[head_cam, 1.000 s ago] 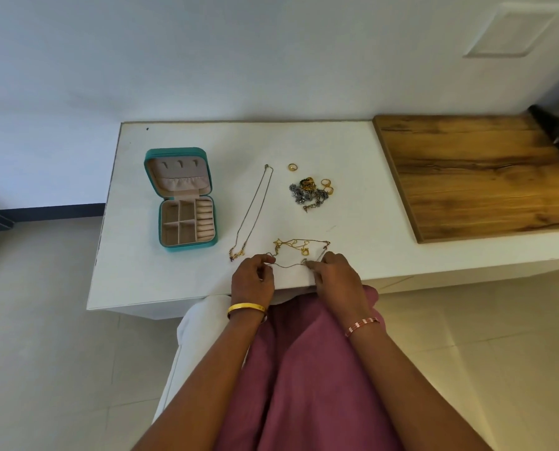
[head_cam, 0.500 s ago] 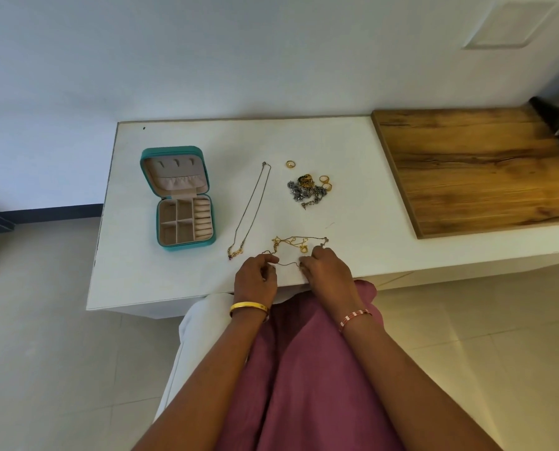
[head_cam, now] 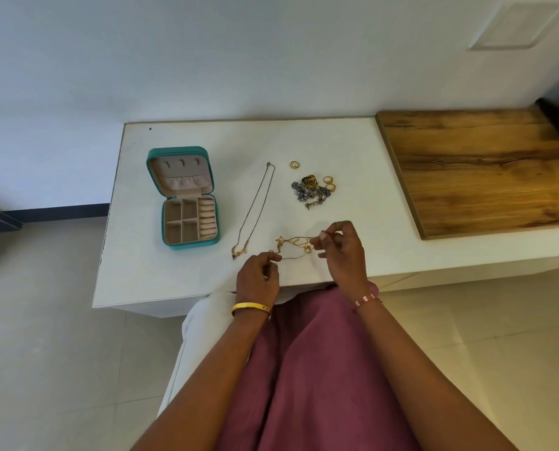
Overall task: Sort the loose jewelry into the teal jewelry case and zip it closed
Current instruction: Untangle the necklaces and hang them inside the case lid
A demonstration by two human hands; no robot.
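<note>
Gold chain (head_cam: 292,247) pinched between left hand (head_cam: 258,278) and right hand (head_cam: 343,252) near table (head_cam: 180,281) front edge

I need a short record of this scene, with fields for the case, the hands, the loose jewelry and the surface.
case: teal jewelry case, open, compartments look empty
left hand: pinching one end of gold chain
right hand: pinching the other end, raised
long necklace: laid straight, right of case
jewelry pile: rings, silver pieces
surface: white table, wooden board at right

Likely a home room: white table (head_cam: 180,271), tiled floor (head_cam: 53,346), plain wall (head_cam: 206,53).
</note>
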